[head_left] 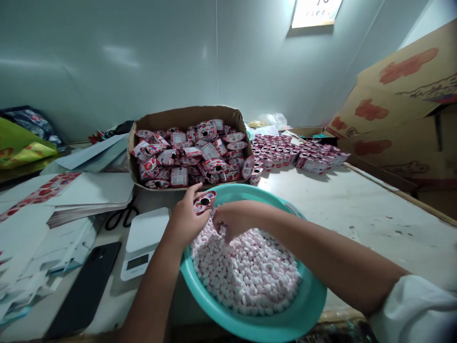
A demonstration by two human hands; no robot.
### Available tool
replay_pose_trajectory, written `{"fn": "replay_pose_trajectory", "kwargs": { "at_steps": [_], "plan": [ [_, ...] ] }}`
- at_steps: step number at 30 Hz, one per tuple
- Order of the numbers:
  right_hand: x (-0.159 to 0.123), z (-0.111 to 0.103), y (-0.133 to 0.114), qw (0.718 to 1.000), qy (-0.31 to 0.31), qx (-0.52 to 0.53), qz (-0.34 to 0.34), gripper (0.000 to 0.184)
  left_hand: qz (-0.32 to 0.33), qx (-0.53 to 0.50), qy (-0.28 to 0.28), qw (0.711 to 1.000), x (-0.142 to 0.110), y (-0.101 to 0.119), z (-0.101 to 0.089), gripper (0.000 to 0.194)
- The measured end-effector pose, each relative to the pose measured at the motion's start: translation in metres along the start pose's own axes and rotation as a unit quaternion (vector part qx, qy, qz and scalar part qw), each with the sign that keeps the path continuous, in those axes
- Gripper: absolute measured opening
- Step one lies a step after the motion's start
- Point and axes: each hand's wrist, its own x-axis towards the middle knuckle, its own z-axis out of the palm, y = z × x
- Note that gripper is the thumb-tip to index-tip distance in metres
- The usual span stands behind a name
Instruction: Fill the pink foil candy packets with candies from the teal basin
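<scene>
My left hand [187, 216] grips a small red-and-white printed packet [204, 202] with a dark round hole in its top, at the far left rim of a turquoise basin [312, 305]. In the basin lies a heap of small pale pink-white candies [250, 271], individually wrapped by the look of them. Just beside the packet, my right hand [230, 221] reaches down into the heap. Its fingers are curled round some candies, and the fingertips are partly hidden.
Behind the basin stands a cardboard box [191, 114] full of similar packets. More packets [278, 150] stand in rows at the back right. Left of the basin are a white scale [148, 233], a dark phone [87, 286], black scissors [121, 218] and stacked card sheets [96, 190]. Large cartons [403, 109] rise at right.
</scene>
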Motion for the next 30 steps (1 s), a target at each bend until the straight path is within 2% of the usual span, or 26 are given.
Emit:
{"fn": "replay_pose_trajectory", "kwargs": {
  "at_steps": [3, 7, 10, 14, 19, 24, 30],
  "plan": [
    [-0.012, -0.021, 0.007, 0.999, 0.037, -0.003, 0.016, 0.030, 0.006, 0.026, -0.026, 0.999, 0.000, -0.002, 0.001, 0.073],
    [-0.024, -0.040, 0.013, 0.990, 0.120, -0.016, 0.067, 0.027, 0.012, 0.040, -0.050, 0.998, -0.002, 0.001, 0.001, 0.072],
    [-0.027, -0.045, 0.008, 0.983, 0.173, 0.007, 0.061, 0.027, 0.036, 0.035, -0.110, 0.993, -0.004, 0.003, -0.002, 0.071],
    [-0.023, -0.041, 0.000, 0.977, 0.202, 0.041, 0.049, 0.030, 0.053, 0.007, -0.168, 0.984, -0.006, 0.004, -0.005, 0.070],
    [-0.017, -0.033, -0.001, 0.976, 0.212, 0.045, 0.019, 0.024, 0.056, 0.031, -0.160, 0.985, -0.007, 0.004, -0.005, 0.068],
    [-0.014, -0.030, -0.003, 0.975, 0.217, 0.047, 0.025, 0.024, 0.055, 0.041, -0.153, 0.986, -0.006, 0.006, -0.005, 0.066],
    [-0.011, -0.026, -0.002, 0.963, 0.244, 0.114, 0.009, 0.025, 0.041, 0.015, -0.123, 0.992, -0.004, 0.006, -0.003, 0.063]
  ]
}}
